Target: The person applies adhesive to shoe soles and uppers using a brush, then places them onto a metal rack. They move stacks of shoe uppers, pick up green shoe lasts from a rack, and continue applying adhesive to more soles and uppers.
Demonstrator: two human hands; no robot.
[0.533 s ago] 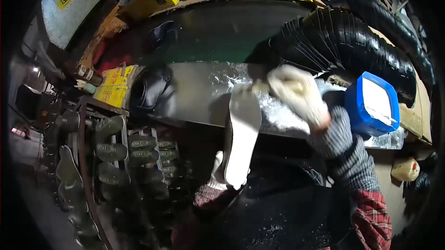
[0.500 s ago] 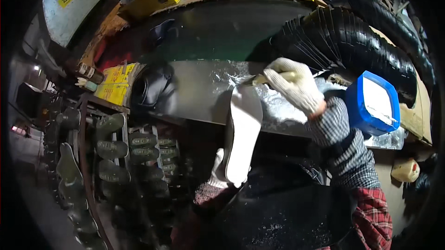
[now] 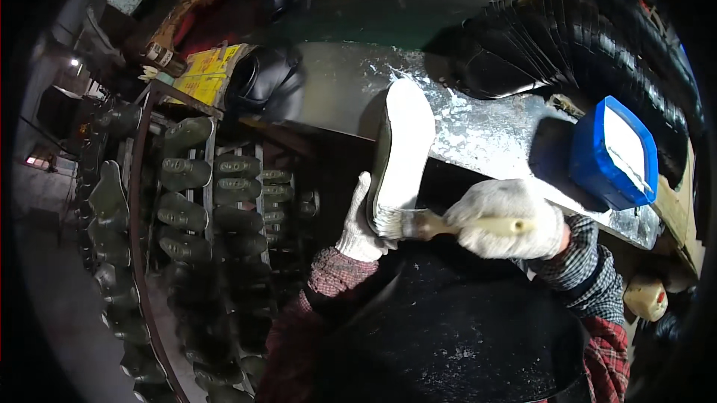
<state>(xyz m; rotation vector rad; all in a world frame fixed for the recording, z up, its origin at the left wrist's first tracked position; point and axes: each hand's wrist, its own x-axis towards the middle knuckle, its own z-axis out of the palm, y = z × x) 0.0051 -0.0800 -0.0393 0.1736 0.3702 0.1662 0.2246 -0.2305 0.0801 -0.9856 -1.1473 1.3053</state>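
Observation:
My left hand, in a white knitted glove, is closed round the near end of a shoe-shaped piece. Its long white sole face is turned up, and a darker side shows along the left. The far end reaches over the bench edge. In my gloved right hand is a paintbrush with a pale handle, fingers wrapped round it. The bristles touch the near end of the white face, close to my left fingers. Most of the left fingers are hidden beneath the piece.
A blue tub of white stuff stands at the bench's right end. The metal bench carries white smears. A ribbed black duct lies behind. Racks of dark shoe-shaped pieces fill the left. A yellow box sits behind them.
My right hand has brought the brush from the far end of the white face down to its near end. The left hand still holds the piece. The view has tilted lower.

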